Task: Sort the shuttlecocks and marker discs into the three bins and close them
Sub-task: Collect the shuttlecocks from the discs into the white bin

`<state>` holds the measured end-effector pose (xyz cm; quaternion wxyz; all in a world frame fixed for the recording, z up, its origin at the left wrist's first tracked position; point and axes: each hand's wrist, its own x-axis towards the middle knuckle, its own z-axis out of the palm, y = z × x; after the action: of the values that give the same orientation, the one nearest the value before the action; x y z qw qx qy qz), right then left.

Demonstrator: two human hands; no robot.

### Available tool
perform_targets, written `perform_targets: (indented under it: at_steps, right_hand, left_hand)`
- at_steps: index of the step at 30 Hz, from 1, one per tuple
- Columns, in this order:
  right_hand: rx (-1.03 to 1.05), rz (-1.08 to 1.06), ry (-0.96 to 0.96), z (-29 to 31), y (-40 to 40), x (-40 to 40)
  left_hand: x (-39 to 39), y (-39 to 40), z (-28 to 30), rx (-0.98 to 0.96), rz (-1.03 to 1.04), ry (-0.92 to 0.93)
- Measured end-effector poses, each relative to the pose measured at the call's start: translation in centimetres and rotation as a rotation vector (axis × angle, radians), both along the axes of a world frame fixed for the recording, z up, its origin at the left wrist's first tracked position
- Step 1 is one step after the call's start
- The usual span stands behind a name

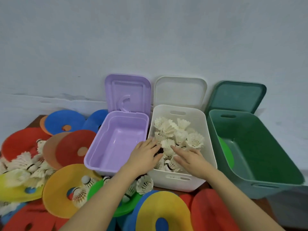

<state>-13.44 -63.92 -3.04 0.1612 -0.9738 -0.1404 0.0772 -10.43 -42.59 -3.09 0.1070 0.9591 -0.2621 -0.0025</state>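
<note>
Reaching from the near edge, both your hands sit over the white bin (180,178), the middle one of three on the worktop (260,201). Your left hand (145,154) lies palm down across the rim where the white bin meets the purple bin (116,139); its fingers (154,142) are stretched out and relaxed, their tips resting on the shuttlecocks in the bin (179,135). A dark patch shows under that palm, but you cannot tell what it is. Your right hand (191,158) is spread flat over the near part of the same heap, fingers (176,148) straight and released, touching the feathers without gripping any.

The purple bin holds nothing that shows. The green bin (253,147) stands at the right with a bright green marker disc (225,152) leaning inside against its left wall. All three lids stand open against the wall behind: purple lid (127,92), white lid (180,90), green lid (236,95).

Left of the bins, loose shuttlecocks (26,165) lie tangled among scattered marker discs (73,147) in red, blue, orange, yellow and green. More discs crowd the near edge and are cut off by the frame. Your forearms cover several shuttlecocks in front of the white bin, so their number is unclear.
</note>
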Motion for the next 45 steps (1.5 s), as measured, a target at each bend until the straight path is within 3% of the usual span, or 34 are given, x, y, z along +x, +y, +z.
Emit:
perform_targets:
  at_steps: [4,8,14,26,39,45]
  right_hand:
    - [-0.023,-0.03,0.031,0.3,0.5,0.0]
    - [0.016,-0.06,-0.131,1.1,2.5,0.2]
    - [0.182,0.015,-0.281,2.8,9.7,1.4]
    - [0.231,0.284,-0.229,2.7,28.8,2.3]
    - [0.088,0.343,-0.083,-2.7,49.2,2.2]
    - [0.052,0.135,-0.152,-5.4,52.3,3.2]
  left_hand:
    - [-1.0,0.4,0.9,-0.06,0.004,0.003]
    - [-2.1,2.6,1.5,-0.219,0.098,-0.047]
    - [-2.3,8.9,2.3,-0.248,0.237,-0.059]
    - [-4.7,27.7,1.9,-0.277,0.418,-0.151]
    - [-5.1,48.1,-4.1,-0.183,0.518,0.018]
    - [-1.8,49.4,-5.4,-0.215,0.534,0.051]
